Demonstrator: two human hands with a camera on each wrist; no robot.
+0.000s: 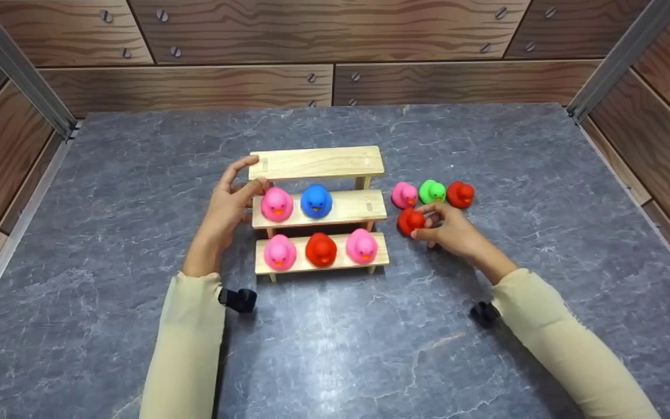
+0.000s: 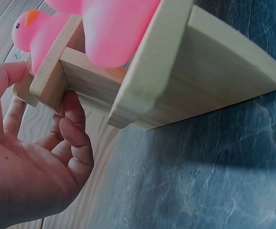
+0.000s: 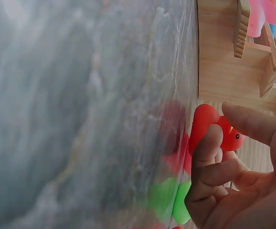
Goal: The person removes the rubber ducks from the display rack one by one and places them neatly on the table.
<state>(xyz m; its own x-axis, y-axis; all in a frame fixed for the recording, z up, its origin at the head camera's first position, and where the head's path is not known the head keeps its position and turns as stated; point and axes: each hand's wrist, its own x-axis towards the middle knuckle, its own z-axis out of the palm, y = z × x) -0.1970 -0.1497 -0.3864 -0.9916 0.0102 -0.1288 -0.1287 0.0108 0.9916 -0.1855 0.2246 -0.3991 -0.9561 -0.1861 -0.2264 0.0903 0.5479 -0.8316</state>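
Observation:
A three-tier wooden stand [image 1: 317, 163] stands in the middle of the table. My left hand [image 1: 225, 205] holds its left end, thumb and fingers at the edges of the upper tiers. On the middle tier sit a pink rubber duck [image 1: 277, 205] and a blue duck [image 1: 316, 202]. Along the lowest tier, a red duck [image 1: 321, 251] sits between two pink ones [image 1: 280, 253]. To the right of the stand, my right hand [image 1: 452, 230] pinches a red rubber duck [image 1: 408, 222] between thumb and fingers, close over the tabletop.
Just beyond the right hand, a pink duck [image 1: 403, 195], a green duck [image 1: 431, 191] and another red duck [image 1: 460, 194] stand in a row on the grey marbled table [image 1: 335, 349]. Wood-patterned panels [image 1: 242, 87] enclose the back and sides.

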